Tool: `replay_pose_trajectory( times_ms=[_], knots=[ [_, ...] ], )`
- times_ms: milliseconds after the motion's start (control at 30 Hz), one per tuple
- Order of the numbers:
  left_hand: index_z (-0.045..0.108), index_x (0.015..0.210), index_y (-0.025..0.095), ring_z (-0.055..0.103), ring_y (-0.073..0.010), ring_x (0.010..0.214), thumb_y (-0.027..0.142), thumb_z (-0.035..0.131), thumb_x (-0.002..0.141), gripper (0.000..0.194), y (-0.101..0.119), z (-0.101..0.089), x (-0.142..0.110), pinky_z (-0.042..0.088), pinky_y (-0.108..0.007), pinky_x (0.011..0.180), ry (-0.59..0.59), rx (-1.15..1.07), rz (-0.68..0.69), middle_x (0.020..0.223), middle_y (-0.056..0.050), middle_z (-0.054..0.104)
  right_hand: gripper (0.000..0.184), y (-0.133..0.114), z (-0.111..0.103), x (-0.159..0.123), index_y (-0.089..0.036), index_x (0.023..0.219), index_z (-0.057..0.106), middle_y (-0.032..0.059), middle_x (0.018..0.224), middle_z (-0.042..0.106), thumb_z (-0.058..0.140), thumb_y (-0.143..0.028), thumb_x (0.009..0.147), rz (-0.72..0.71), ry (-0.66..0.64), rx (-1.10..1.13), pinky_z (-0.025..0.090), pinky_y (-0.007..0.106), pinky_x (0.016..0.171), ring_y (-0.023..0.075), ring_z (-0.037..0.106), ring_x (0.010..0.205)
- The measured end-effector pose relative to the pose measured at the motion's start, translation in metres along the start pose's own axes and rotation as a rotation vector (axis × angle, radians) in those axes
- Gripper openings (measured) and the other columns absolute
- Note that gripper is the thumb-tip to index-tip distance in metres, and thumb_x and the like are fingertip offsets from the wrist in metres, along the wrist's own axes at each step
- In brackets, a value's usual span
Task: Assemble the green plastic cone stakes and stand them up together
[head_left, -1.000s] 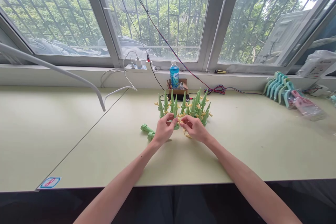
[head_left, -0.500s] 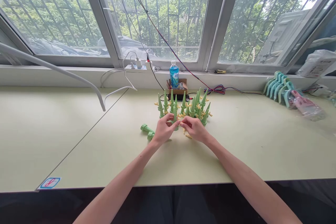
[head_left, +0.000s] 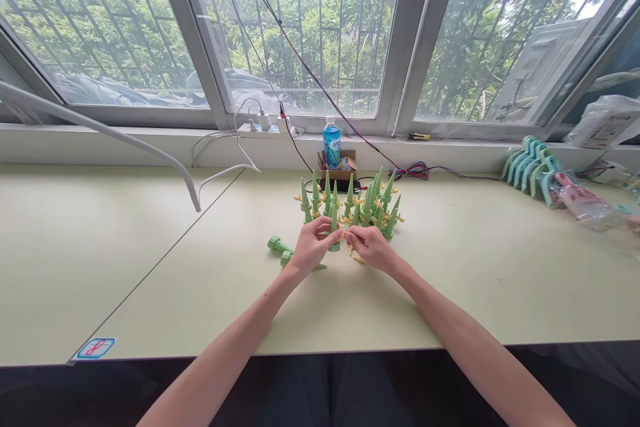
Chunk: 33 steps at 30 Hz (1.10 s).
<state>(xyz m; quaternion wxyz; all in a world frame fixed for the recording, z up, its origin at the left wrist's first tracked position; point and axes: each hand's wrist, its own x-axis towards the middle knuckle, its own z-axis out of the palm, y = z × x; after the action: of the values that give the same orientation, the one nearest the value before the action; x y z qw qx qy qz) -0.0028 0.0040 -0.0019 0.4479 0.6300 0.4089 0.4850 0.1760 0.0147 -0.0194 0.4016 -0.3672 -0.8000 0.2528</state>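
Observation:
My left hand [head_left: 311, 247] pinches a green cone-shaped spike [head_left: 333, 230] that stands in front of me on the table. My right hand [head_left: 371, 247] meets it from the right, fingers closed on a small yellow part [head_left: 345, 235] at the side of that spike. Just behind my fingers stands a cluster of several upright green spikes with yellow side pieces [head_left: 357, 203]. Two green spikes lie on their sides [head_left: 281, 251] to the left of my left hand. A small yellow piece [head_left: 358, 259] lies under my right hand.
A pale green table [head_left: 150, 267] runs along a window sill. At the back stand a blue-labelled water bottle [head_left: 331, 142] and a small cardboard box [head_left: 341, 167]. Teal plastic parts [head_left: 531, 168] and a plastic bag [head_left: 583, 203] sit far right. A white lamp arm [head_left: 110, 137] crosses left.
Almost nothing has moved. Both hands stay pinched together at the front spike, with only slight shifts of the fingertips.

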Motion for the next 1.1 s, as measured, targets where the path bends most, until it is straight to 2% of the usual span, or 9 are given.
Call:
replay_pose_trajectory(
  times_ms=[133,333,400,833,1100],
  knots=[
    [0.062,0.086,0.015,0.065,-0.0142,0.066,0.040,0.072,0.075,0.029,0.0013,0.0011,0.0000,0.047,-0.021,0.051,0.022,0.002,0.003,0.083,-0.006,0.070,0.039,-0.0017,0.0004,-0.0004,-0.018,0.067,0.048,-0.0050,0.053,0.037,0.041,-0.041,0.097,0.028,0.002,0.015,0.029,0.024,0.050,0.0092,0.032,0.049],
    [0.062,0.083,0.016,0.064,-0.0140,0.065,0.040,0.074,0.073,0.029,0.0031,0.0028,0.0005,0.049,-0.022,0.052,0.103,-0.001,0.000,0.082,-0.005,0.069,0.023,-0.0070,-0.0005,-0.0018,-0.018,0.090,0.056,-0.0024,0.065,0.053,0.051,-0.039,0.093,0.040,0.004,0.078,0.033,0.023,0.051,0.0098,0.041,0.050],
    [0.061,0.083,0.017,0.064,-0.0137,0.064,0.040,0.074,0.073,0.029,0.0030,0.0028,0.0006,0.049,-0.022,0.052,0.106,-0.002,0.000,0.082,-0.004,0.069,0.021,-0.0069,-0.0003,-0.0018,-0.018,0.093,0.056,-0.0007,0.071,0.057,0.053,-0.038,0.092,0.042,0.007,0.093,0.034,0.024,0.050,0.0094,0.041,0.050],
    [0.060,0.084,0.016,0.063,-0.0116,0.061,0.040,0.071,0.076,0.028,0.0010,0.0026,-0.0011,0.047,-0.021,0.051,0.082,0.054,0.036,0.084,-0.004,0.069,0.022,-0.0009,0.0003,-0.0020,-0.017,0.081,0.055,-0.0008,0.066,0.053,0.051,-0.035,0.092,0.018,0.002,0.066,0.034,0.024,0.053,0.0105,0.039,0.055],
    [0.062,0.087,0.015,0.061,-0.0115,0.057,0.041,0.069,0.078,0.029,-0.0004,0.0017,-0.0011,0.043,-0.021,0.048,0.048,0.066,0.035,0.081,-0.005,0.068,0.027,-0.0009,-0.0002,-0.0013,-0.018,0.071,0.050,-0.0040,0.058,0.042,0.048,-0.035,0.092,0.011,-0.007,0.029,0.028,0.024,0.051,0.0095,0.032,0.052]
  ],
)
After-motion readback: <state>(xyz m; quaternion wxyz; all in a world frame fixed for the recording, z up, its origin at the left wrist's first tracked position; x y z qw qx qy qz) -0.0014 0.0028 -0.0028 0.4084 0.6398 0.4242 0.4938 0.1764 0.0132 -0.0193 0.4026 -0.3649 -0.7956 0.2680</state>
